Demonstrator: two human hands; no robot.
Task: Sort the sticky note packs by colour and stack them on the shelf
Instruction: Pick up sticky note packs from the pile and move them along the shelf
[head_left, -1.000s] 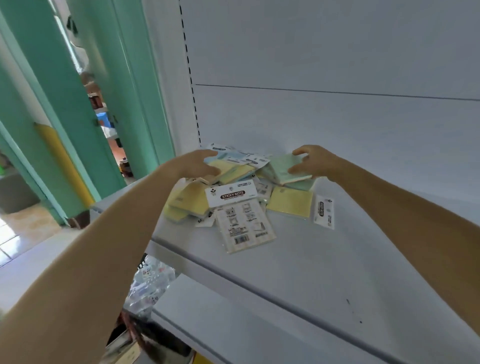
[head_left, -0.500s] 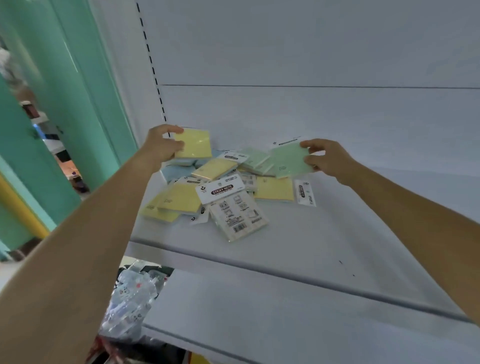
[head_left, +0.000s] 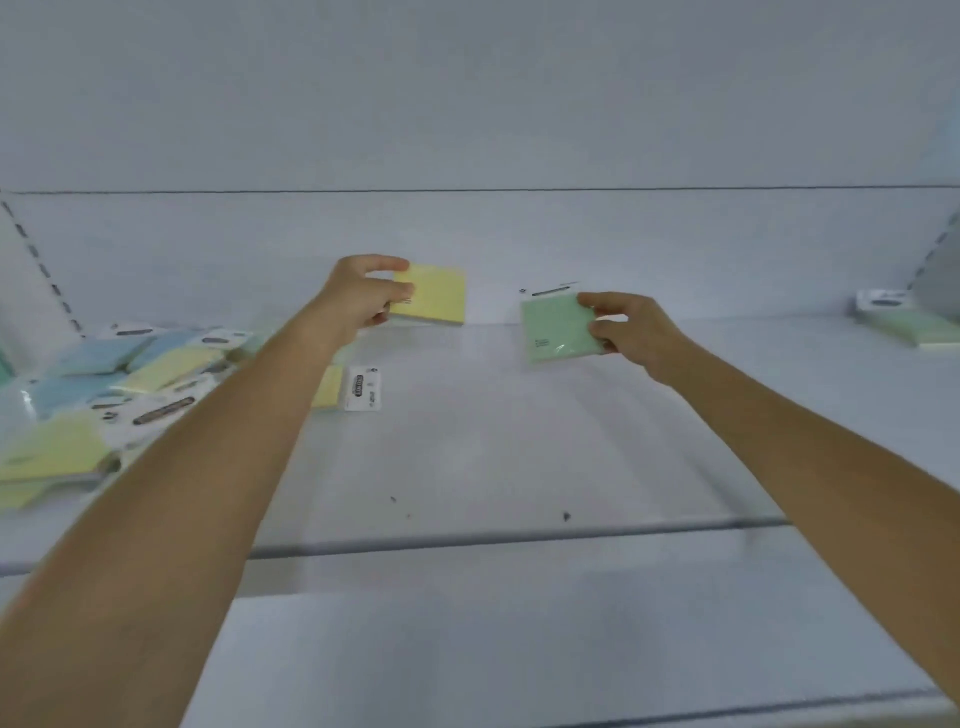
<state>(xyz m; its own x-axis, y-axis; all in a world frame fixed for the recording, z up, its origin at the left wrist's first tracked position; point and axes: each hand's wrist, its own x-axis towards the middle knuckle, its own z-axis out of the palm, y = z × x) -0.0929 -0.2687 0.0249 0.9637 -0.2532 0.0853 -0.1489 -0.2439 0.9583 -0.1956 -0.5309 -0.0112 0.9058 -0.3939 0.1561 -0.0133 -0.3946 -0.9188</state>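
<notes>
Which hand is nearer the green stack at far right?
Right. The right hand hovers left of the green stack; the left hand is farther left.

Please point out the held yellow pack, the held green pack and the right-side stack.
yellow pack (head_left: 435, 297): head view, face centre.
green pack (head_left: 555, 328): head view, face centre.
stack (head_left: 910, 328): head view, top pack.

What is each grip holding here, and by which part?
Left grip pinches a yellow pack by its left edge; right grip pinches a green pack by its right edge.
</notes>
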